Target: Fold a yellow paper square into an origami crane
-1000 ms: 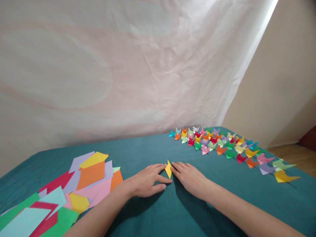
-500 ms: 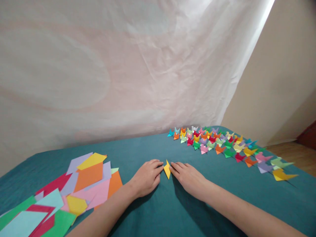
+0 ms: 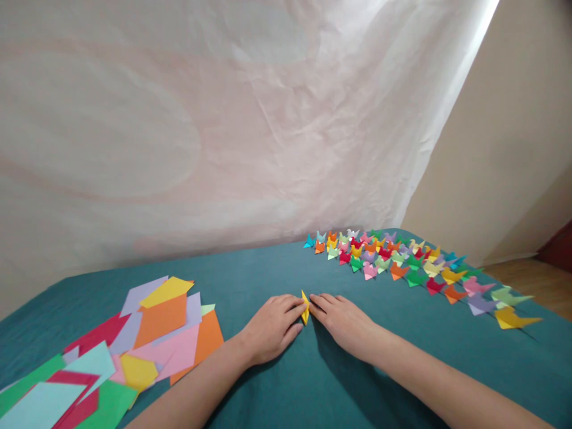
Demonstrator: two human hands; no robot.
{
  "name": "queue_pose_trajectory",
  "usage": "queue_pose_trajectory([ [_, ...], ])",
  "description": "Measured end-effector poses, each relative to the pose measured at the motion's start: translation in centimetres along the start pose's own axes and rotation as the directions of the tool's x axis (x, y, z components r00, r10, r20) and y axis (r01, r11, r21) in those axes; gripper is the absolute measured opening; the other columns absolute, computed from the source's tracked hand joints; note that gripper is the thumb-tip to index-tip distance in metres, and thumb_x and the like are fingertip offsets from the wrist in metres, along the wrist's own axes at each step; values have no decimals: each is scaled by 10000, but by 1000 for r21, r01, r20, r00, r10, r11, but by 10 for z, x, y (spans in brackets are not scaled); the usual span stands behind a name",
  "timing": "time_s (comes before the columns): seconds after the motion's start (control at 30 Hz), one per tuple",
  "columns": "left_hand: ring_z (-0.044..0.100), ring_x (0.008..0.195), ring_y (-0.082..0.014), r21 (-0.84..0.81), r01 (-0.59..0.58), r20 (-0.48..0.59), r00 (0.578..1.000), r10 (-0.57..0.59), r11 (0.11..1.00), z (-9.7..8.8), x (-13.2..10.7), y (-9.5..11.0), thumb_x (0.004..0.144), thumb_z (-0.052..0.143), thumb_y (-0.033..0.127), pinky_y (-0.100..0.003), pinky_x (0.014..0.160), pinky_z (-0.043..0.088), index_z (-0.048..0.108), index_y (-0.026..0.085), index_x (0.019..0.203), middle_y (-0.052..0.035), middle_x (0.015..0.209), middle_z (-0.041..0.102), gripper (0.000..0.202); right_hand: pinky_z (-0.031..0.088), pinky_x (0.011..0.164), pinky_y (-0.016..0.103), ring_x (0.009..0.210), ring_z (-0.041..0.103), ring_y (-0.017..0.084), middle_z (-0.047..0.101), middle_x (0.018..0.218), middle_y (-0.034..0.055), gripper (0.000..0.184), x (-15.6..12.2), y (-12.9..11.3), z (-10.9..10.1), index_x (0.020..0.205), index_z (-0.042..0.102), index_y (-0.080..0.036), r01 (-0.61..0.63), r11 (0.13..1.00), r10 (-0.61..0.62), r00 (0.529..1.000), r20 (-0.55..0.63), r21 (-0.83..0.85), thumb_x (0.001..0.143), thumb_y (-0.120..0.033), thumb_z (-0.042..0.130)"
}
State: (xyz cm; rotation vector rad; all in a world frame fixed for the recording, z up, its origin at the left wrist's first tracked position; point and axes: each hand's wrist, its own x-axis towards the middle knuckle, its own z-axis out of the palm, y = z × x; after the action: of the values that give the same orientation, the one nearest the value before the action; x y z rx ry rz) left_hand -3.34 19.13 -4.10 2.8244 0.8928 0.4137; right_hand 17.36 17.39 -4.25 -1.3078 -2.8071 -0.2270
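A small piece of folded yellow paper [image 3: 305,316], narrow and pointed at both ends, lies on the table in the middle of the head view. The fingertips of my left hand [image 3: 273,328] rest over its left side and cover part of it. From the other side, my right hand [image 3: 343,322] holds its right edge with the fingertips. Both hands are closed at the paper, palms down and close together. The thumb of my left hand lies lower, near the cloth; my right thumb is hidden.
A loose heap of coloured paper sheets [image 3: 161,322] spreads over the left of the table. Rows of small folded paper birds [image 3: 415,277] in many colours stand at the right. Dark green cloth [image 3: 250,268] covers the table, with a pale hanging sheet [image 3: 232,149] behind it.
My left hand has moved slightly right, and its fingers now lie over the yellow paper's left side. Less of the paper shows. The right hand has hardly moved.
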Motion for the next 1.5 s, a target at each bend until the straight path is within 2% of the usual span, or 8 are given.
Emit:
queue_pose_trajectory([
  [0.13, 447, 1183, -225, -4, -15, 15, 1000, 15, 1000, 0, 0, -1, 918, 448, 283, -408, 1015, 353, 442, 223, 1296, -73, 1284, 506, 383, 453, 889, 419, 1170, 482, 260, 492, 1326, 129, 442, -1, 5, -5, 1276, 490, -158, 20, 998, -22, 999, 28, 61, 869, -57, 351],
  [0.43, 445, 1184, -239, 54, -13, 53, 999, 10, 998, -1, 0, 0, 926, 436, 339, -414, 1008, 359, 442, 218, 1302, -79, 1280, 504, 395, 380, 997, 399, 1241, 421, 236, 428, 1387, 131, 623, -5, 15, -8, 1354, 398, -106, 16, 979, -34, 996, 85, 203, 739, -3, 382],
  [0.7, 465, 1181, -231, 34, -60, 54, 997, 58, 998, -7, 0, -2, 930, 435, 329, -407, 998, 374, 506, 258, 1257, -69, 1277, 518, 341, 412, 955, 445, 1215, 448, 280, 450, 1362, 150, 502, -3, 8, -10, 1327, 440, -134, 32, 986, -43, 997, 68, 164, 838, -51, 361],
  [0.97, 400, 1265, -264, -17, -144, 144, 979, 145, 989, -20, -4, -8, 905, 481, 335, -441, 1036, 327, 557, 308, 1211, -65, 1391, 428, 316, 417, 947, 441, 1215, 446, 281, 456, 1355, 157, 460, -3, 9, -12, 1317, 457, -128, 39, 987, -49, 997, 65, 154, 869, -74, 365],
  [1.07, 444, 1233, -230, -65, -129, 122, 983, 136, 990, -19, -4, -10, 898, 492, 305, -397, 1031, 347, 513, 280, 1255, -59, 1351, 481, 358, 415, 943, 445, 1213, 446, 280, 452, 1357, 157, 479, -3, 9, -12, 1330, 444, -142, 42, 985, -53, 996, 66, 165, 863, -69, 367],
  [1.2, 516, 1154, -199, -72, -66, 21, 997, 68, 995, -7, 0, -14, 902, 486, 261, -348, 994, 387, 484, 226, 1270, -52, 1251, 574, 369, 411, 944, 440, 1215, 441, 274, 454, 1354, 156, 501, -3, 10, -11, 1342, 430, -153, 40, 984, -53, 996, 70, 175, 856, -56, 357],
  [1.37, 596, 996, -191, 74, -1, -46, 999, 4, 997, 11, 7, -18, 913, 482, 236, -318, 864, 449, 580, 215, 1116, -32, 1057, 670, 227, 410, 943, 437, 1209, 443, 273, 450, 1358, 145, 517, -2, 11, -10, 1347, 425, -174, 31, 984, -46, 996, 78, 176, 847, -60, 362],
  [1.5, 614, 906, -186, 232, -46, -32, 998, 55, 972, 12, 11, -20, 924, 473, 225, -317, 798, 449, 597, 204, 1049, -34, 940, 688, 177, 402, 948, 436, 1211, 435, 274, 449, 1355, 151, 522, -3, 12, -9, 1338, 436, -165, 36, 982, -51, 996, 76, 184, 831, -61, 377],
])
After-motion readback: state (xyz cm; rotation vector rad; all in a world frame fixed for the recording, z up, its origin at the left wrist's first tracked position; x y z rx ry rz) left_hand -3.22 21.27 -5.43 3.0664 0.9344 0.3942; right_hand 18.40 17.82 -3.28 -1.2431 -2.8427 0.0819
